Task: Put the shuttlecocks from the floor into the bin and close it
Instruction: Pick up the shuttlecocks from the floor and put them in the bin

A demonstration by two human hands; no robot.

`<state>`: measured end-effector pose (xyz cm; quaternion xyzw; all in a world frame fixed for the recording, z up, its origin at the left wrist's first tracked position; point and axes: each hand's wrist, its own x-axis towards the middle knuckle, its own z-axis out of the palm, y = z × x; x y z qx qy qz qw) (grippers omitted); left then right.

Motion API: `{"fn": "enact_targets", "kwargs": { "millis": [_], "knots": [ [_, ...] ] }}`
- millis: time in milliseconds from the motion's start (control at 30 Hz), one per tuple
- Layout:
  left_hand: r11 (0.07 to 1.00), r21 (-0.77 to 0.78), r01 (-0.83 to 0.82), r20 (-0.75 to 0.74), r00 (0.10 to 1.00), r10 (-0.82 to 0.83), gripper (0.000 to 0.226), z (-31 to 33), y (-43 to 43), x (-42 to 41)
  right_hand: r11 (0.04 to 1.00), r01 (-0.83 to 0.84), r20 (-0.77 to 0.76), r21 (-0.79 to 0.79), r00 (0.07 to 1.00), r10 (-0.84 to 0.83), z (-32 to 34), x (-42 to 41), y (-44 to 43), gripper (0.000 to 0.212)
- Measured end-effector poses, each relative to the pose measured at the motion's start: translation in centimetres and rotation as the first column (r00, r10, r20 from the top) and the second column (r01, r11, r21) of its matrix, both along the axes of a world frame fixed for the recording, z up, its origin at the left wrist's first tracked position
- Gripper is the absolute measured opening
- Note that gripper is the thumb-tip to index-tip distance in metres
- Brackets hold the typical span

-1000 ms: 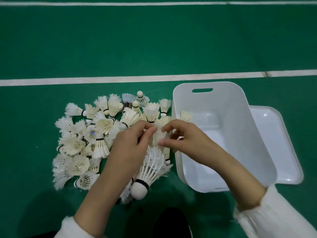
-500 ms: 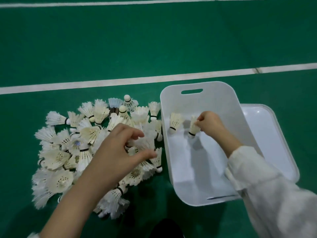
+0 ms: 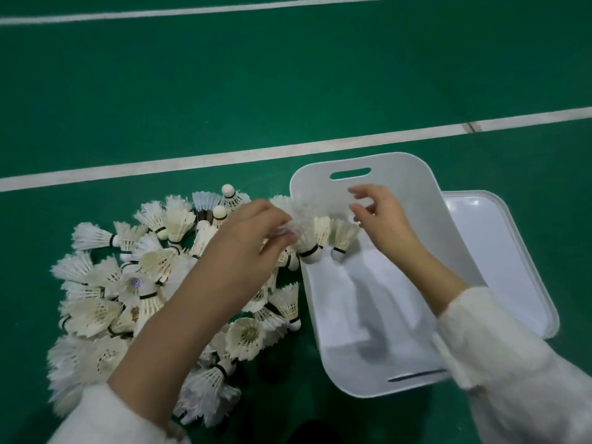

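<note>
A person's left hand point(image 3: 253, 238) pinching a white feathered shuttlecock point(image 3: 306, 243) over the left rim of an open white plastic bin point(image 3: 407, 169), right hand point(image 3: 381, 216) loosely spread, empty, above two shuttlecocks point(image 3: 343, 235) inside, pile of shuttlecocks point(image 3: 128, 283) left on green court floor point(image 3: 288, 75), white lid point(image 3: 499, 245) right of bin.

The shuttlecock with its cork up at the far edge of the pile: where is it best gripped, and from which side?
Likely pinch the shuttlecock by its cork, coming from above. The round cork points up, clear of its neighbours, while the feather skirt is wedged into the pile and would probably bend.
</note>
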<state>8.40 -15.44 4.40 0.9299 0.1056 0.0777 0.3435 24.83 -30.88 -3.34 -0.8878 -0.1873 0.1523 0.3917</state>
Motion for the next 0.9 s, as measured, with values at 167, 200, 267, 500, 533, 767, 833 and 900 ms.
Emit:
{"fn": "enact_targets", "kwargs": {
  "millis": [167, 200, 267, 500, 533, 767, 833, 900],
  "knots": [
    [0.991, -0.012, 0.13, 0.073, 0.989, -0.129, 0.01, 0.4, -1.4, 1.4, 0.885, -0.462, 0.014, 0.054, 0.887, 0.462, 9.2, -6.3, -1.3, 0.033],
    [0.989, -0.016, 0.146, 0.087, 0.986, -0.144, 0.01, 0.5, -1.6, 1.4, 0.875, -0.484, 0.023, -0.019, 0.875, 0.484, 9.5, -6.7, -1.4, 0.029],
    [0.99, -0.047, 0.132, 0.096, 0.987, -0.127, 0.009, 0.8, -2.0, 1.0, 0.907, -0.418, 0.016, -0.058, 0.908, 0.419, 9.3, -6.3, -1.7, 0.014],
    [0.947, -0.134, -0.292, -0.109, 0.954, 0.279, 0.016, -2.9, -0.1, -4.1, 0.904, 0.048, 0.082, -0.425, 0.997, -0.014, 1.8, -1.6, -6.5, 0.019],
    [0.95, -0.091, -0.298, -0.218, 0.937, 0.273, 0.016, -4.5, -0.1, -5.1, 0.901, 0.051, -0.01, -0.43, 0.998, -0.061, -0.1, -1.2, -6.8, 0.019],
    [0.973, 0.103, -0.205, -0.557, 0.799, 0.227, 0.035, -12.7, -3.0, -10.0, 0.835, 0.131, -0.089, -0.534, 0.974, -0.21, -8.1, 2.2, -5.2, 0.015],
    [0.973, 0.14, -0.185, -0.579, 0.781, 0.233, 0.045, -13.6, -3.3, -10.3, 0.812, 0.174, -0.066, -0.557, 0.966, -0.252, -8.7, 2.9, -4.4, 0.023],
    [0.976, 0.155, -0.156, -0.567, 0.794, 0.217, 0.04, -14.0, -3.5, -10.2, 0.85, 0.157, -0.104, -0.502, 0.965, -0.24, -9.0, 3.3, -3.6, 0.015]
  ]
}}
